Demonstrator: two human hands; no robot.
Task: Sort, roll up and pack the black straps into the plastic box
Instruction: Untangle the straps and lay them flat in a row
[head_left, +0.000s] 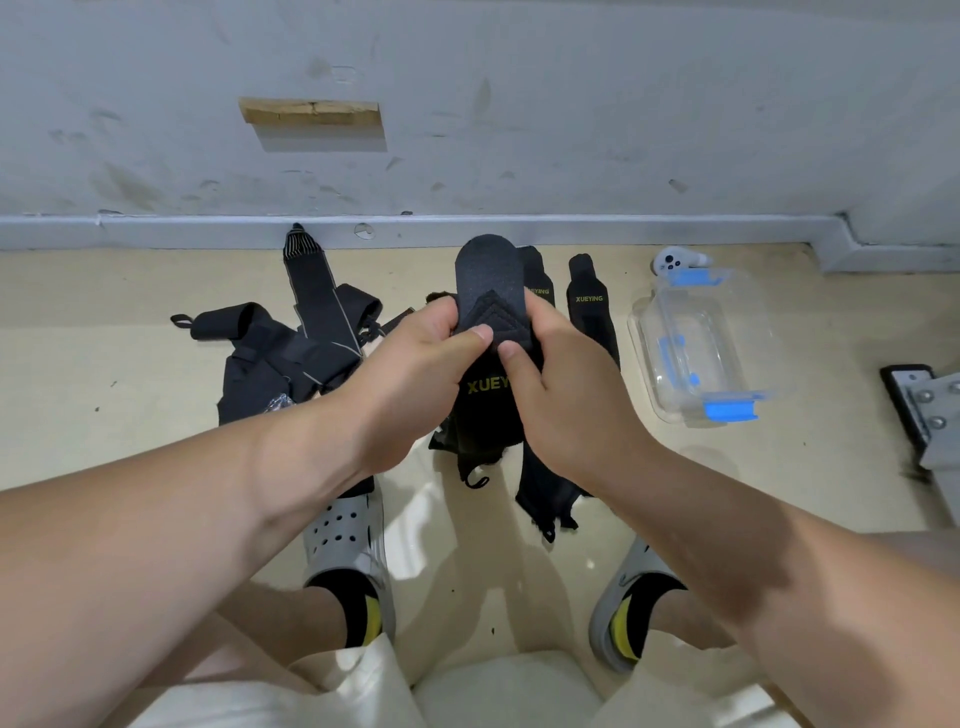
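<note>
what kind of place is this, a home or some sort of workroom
Likely a plain indoor workroom or spare room: a scuffed painted wall, a glossy beige floor used as the work surface, with black straps and a plastic box laid out, and a bolted metal bracket at the right edge.

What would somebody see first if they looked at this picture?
Right in the middle, the left hand and the right hand pinch a black strap with yellow letters. A messy pile of straps lies on the floor to the left. A clear plastic box with blue clips sits on the right.
</note>
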